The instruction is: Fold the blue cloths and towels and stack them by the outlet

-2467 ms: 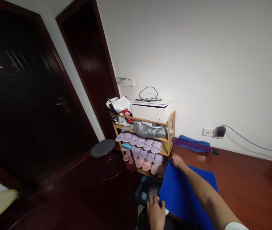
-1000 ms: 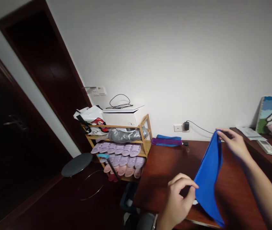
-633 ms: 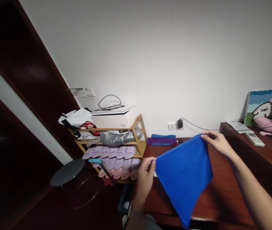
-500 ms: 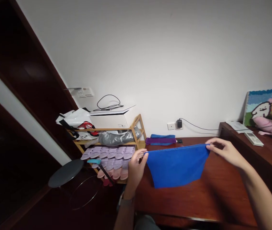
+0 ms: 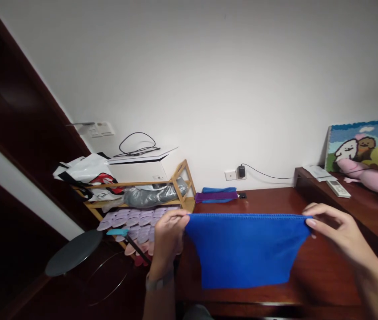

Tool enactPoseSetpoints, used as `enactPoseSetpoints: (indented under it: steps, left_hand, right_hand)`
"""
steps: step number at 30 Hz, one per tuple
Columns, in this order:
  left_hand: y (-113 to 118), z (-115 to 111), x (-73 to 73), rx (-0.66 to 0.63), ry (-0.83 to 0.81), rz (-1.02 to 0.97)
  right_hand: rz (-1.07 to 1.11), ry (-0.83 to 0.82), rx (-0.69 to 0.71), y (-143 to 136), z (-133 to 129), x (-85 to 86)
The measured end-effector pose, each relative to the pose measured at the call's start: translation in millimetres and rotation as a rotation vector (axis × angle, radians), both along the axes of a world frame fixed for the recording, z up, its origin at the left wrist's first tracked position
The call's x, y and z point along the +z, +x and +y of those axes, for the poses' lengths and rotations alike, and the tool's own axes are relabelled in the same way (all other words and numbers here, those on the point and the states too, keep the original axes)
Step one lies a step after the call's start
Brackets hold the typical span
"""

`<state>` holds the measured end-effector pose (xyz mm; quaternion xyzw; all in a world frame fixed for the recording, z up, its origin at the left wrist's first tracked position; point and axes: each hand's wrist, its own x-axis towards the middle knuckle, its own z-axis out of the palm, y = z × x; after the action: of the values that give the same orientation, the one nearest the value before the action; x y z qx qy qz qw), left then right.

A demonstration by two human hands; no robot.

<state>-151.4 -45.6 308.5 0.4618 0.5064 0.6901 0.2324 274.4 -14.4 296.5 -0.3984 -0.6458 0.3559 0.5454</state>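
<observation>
A blue cloth [image 5: 247, 251] with a stitched top edge hangs stretched between my hands over the reddish-brown table [image 5: 269, 200]. My left hand [image 5: 170, 231] pinches its upper left corner between thumb and fingers. At the upper right corner, my right hand [image 5: 332, 226] has a similar pinch. The top edge is drawn taut and nearly level, while the lower part droops freely. Farther back on the table, against the wall, lie folded purple and blue cloths [image 5: 217, 195].
Left of the table stands a wooden rack [image 5: 185, 173] holding slippers, a white box [image 5: 142, 169] and bags. A round stool [image 5: 74, 253] is beside it. On the right, a raised cabinet carries a remote control [image 5: 338, 188], a pink plush toy [image 5: 372, 175] and a picture [image 5: 355, 142].
Both hands have come lower and nearer, and they are farther apart. The cloth now appears larger and its top edge straighter. My view has shifted slightly to the right.
</observation>
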Motion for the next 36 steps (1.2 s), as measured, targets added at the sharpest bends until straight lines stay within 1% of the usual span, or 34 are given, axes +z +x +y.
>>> enactPoseSetpoints:
  steps: [3,5,7,9,10,12,14,15,16,17,18,20,22,24,25,26,27,28,30,33,35,36]
  left_hand:
    - [-3,-18,-3.4,-0.030,-0.017,-0.059]
    - [-6,-16,-7.5,-0.048,-0.045,-0.069]
    - [-9,1,-16.8,-0.073,-0.083,-0.049]
    - [-13,34,-33.3,-0.104,-0.101,-0.010]
    - [-14,54,-43.9,-0.118,-0.098,0.021]
    - [-16,97,-67.5,-0.118,-0.089,0.128]
    - [-14,135,-92.2,-0.050,-0.098,0.265]
    - [-10,149,-105.1,-0.007,-0.104,0.316]
    - [-6,158,-119.2,0.033,-0.108,0.351]
    - [1,163,-135.1,0.059,-0.111,0.365]
    - [8,163,-153.4,0.064,-0.114,0.386]
    - [25,150,-197.9,0.034,-0.131,0.494]
    - [40,130,-249.0,-0.057,-0.163,0.820]
    - [50,108,-296.3,-0.131,-0.218,1.068]
    - [53,99,-315.0,-0.161,-0.246,1.162]
    - [55,92,-329.2,-0.186,-0.275,1.233]
    - [55,86,-338.9,-0.202,-0.303,1.287]
    - [56,81,-344.4,-0.211,-0.330,1.324]
    - [57,74,-346.7,-0.209,-0.385,1.362]
    - [64,59,-344.8,-0.151,-0.456,1.365]
    - [72,43,-347.1,-0.089,-0.473,1.347]
    - [76,33,-349.1,-0.055,-0.474,1.334]
  right_hand:
    - [0.027,-0.001,-0.002,5,-14,-3.3]
    - [0.036,-0.004,-0.023,5,-15,-3.4]
    - [0.025,-0.019,-0.044,1,-4,-6.6]
    - [0.000,-0.047,-0.051,-5,22,-18.6]
    - [-0.010,-0.062,-0.051,-9,40,-28.9]
    - [-0.020,-0.093,-0.055,-22,84,-56.4]
    - [-0.046,-0.126,-0.092,-38,130,-89.0]
    - [-0.076,-0.143,-0.142,-48,150,-105.6]
    - [-0.117,-0.153,-0.214,-59,165,-122.2]
    - [-0.146,-0.157,-0.264,-70,175,-138.9]
    - [-0.173,-0.160,-0.308,-81,180,-156.0]
    - [-0.216,-0.169,-0.352,-104,172,-193.4]
    - [-0.324,-0.162,-0.347,-126,148,-235.9]
    - [-0.558,-0.134,-0.309,-144,119,-279.2]
    - [-0.683,-0.139,-0.291,-151,106,-298.7]
    - [-0.800,-0.150,-0.273,-155,94,-315.4]
    - [-0.892,-0.171,-0.255,-159,85,-328.7]
    - [-0.963,-0.193,-0.237,-160,79,-338.4]
    - [-1.052,-0.213,-0.200,-160,72,-348.7]
    - [-1.093,-0.180,-0.162,-153,69,-351.9]
    - [-1.088,-0.117,-0.109,-145,70,-352.3]
    - [-1.079,-0.076,-0.061,-139,73,-352.0]
